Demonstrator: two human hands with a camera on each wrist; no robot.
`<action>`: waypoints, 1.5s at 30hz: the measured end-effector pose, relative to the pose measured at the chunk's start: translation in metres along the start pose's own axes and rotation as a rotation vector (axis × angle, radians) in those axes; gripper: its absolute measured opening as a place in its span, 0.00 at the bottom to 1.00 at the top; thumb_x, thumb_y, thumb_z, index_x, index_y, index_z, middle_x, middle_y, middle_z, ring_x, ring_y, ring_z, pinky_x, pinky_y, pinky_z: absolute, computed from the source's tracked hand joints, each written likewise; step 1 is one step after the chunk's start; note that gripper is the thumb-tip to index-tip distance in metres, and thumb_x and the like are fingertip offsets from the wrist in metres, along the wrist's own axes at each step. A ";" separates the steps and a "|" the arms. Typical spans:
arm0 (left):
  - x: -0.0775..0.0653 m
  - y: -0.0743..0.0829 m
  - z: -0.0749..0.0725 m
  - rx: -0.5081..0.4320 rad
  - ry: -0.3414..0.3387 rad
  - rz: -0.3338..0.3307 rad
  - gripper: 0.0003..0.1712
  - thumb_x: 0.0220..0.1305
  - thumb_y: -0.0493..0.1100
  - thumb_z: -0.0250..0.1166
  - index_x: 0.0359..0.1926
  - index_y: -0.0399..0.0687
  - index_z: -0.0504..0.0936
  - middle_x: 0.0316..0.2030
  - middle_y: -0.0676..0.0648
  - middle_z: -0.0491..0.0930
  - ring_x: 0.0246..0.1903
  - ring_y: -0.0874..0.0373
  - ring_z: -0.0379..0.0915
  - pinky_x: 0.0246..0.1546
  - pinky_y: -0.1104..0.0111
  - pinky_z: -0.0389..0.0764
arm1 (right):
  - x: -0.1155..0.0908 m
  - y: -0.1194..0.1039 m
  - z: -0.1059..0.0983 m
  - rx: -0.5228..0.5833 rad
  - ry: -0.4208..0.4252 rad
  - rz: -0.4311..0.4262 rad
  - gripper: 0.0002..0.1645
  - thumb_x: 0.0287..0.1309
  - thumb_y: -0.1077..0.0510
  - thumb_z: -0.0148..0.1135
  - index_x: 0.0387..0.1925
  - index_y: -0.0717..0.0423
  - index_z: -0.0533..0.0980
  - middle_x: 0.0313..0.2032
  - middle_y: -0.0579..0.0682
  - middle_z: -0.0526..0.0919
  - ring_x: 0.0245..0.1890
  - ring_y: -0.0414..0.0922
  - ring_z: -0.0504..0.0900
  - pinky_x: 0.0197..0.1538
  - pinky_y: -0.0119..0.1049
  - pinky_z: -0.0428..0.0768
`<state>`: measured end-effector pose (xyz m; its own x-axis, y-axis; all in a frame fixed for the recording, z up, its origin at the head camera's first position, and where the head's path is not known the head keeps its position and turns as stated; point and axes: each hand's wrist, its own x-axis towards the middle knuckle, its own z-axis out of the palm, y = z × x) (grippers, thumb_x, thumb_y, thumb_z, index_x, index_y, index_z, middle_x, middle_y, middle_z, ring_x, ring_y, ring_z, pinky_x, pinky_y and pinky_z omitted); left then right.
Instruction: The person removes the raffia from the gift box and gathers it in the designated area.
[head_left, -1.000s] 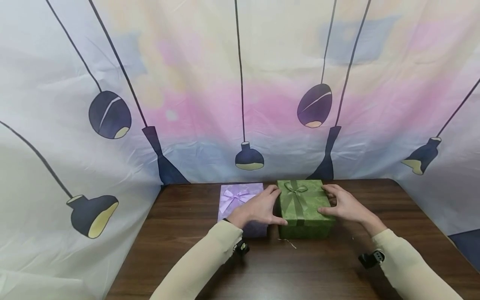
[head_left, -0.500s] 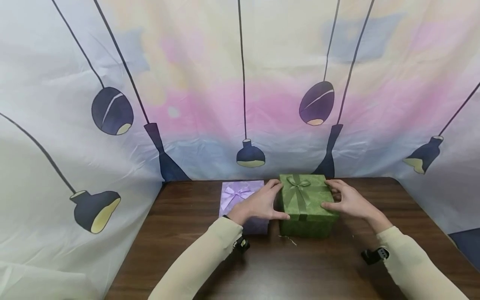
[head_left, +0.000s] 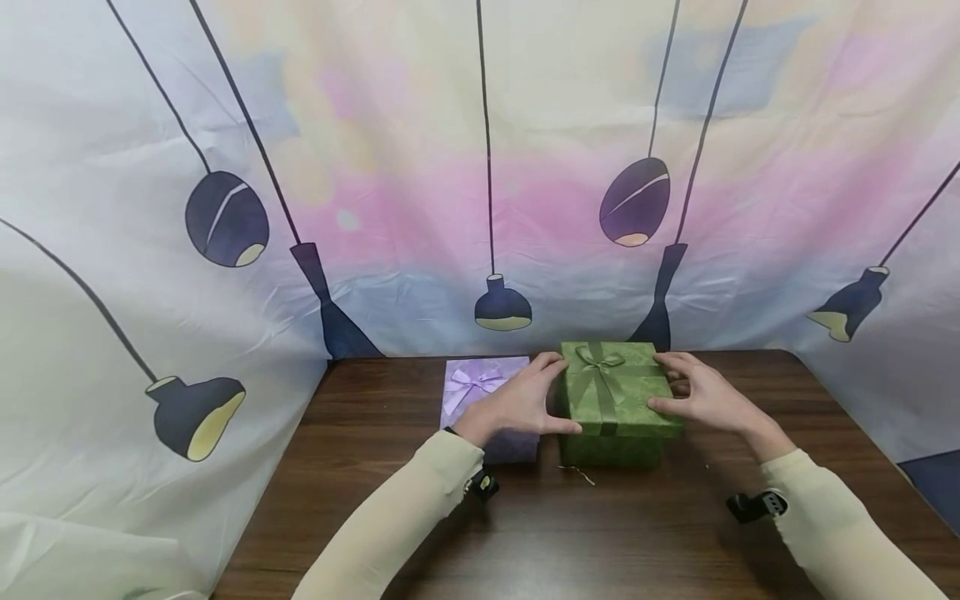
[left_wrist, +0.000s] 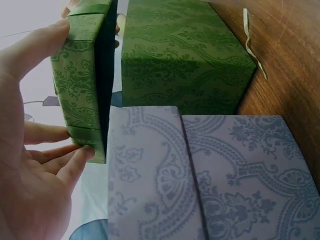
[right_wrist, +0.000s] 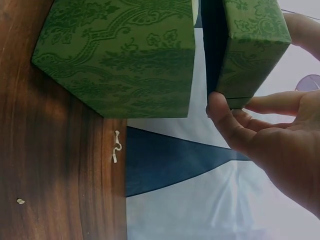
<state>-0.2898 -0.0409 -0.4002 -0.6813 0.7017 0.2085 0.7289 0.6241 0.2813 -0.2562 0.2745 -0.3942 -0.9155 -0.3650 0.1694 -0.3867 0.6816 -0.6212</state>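
Note:
A green patterned box lid (head_left: 618,396), topped by a ribbon bow, is held level by both hands. My left hand (head_left: 517,408) grips its left side, the thumb on the front corner. On the opposite side my right hand (head_left: 708,404) pinches it between thumb and fingers. The green box base (head_left: 611,452) stands on the table under the lid. Both wrist views show a gap between the raised lid (left_wrist: 80,75) and the base (left_wrist: 185,65). Beside it on the left sits a purple gift box (head_left: 513,450) with a lilac bow, partly hidden by my left hand; its lid is on.
The dark wooden table (head_left: 525,542) ends at a hanging cloth (head_left: 420,208) printed with lamps. A thin pale string (head_left: 576,474) lies in front of the green box. In the right wrist view, another pale scrap (right_wrist: 117,147) lies near the table edge.
Both hands have raised the green lid slightly, and it has shifted a little right relative to its base. The purple box and string stay in place on the table.

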 end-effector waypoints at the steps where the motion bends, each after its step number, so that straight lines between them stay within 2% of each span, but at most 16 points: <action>1: -0.001 0.001 0.000 0.000 0.001 -0.001 0.61 0.47 0.70 0.70 0.72 0.39 0.59 0.69 0.41 0.59 0.66 0.50 0.63 0.66 0.62 0.66 | 0.000 0.000 0.000 -0.002 0.002 0.000 0.50 0.58 0.46 0.68 0.71 0.67 0.57 0.64 0.67 0.62 0.57 0.66 0.73 0.54 0.57 0.77; 14: -0.011 0.007 -0.007 -0.015 0.032 -0.008 0.61 0.47 0.71 0.70 0.72 0.40 0.59 0.69 0.42 0.59 0.67 0.49 0.62 0.67 0.61 0.65 | -0.008 -0.013 -0.008 0.029 -0.018 -0.021 0.47 0.60 0.48 0.66 0.72 0.64 0.57 0.65 0.65 0.62 0.58 0.64 0.72 0.55 0.56 0.77; 37: -0.023 0.017 -0.012 -0.053 0.041 0.018 0.61 0.46 0.72 0.70 0.73 0.42 0.59 0.70 0.44 0.59 0.67 0.50 0.62 0.66 0.60 0.67 | -0.026 -0.025 -0.008 0.015 0.037 -0.055 0.43 0.61 0.51 0.66 0.71 0.62 0.60 0.64 0.63 0.66 0.57 0.62 0.75 0.54 0.49 0.78; 45: -0.027 0.021 -0.012 -0.046 0.068 0.025 0.61 0.46 0.70 0.71 0.72 0.42 0.60 0.69 0.44 0.60 0.66 0.51 0.63 0.66 0.62 0.67 | -0.030 -0.029 -0.009 0.014 0.054 -0.069 0.41 0.60 0.53 0.66 0.70 0.62 0.61 0.62 0.62 0.68 0.56 0.60 0.76 0.52 0.37 0.79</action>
<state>-0.2565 -0.0509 -0.3888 -0.6669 0.6909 0.2791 0.7431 0.5891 0.3174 -0.2180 0.2714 -0.3742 -0.8916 -0.3753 0.2531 -0.4476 0.6473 -0.6170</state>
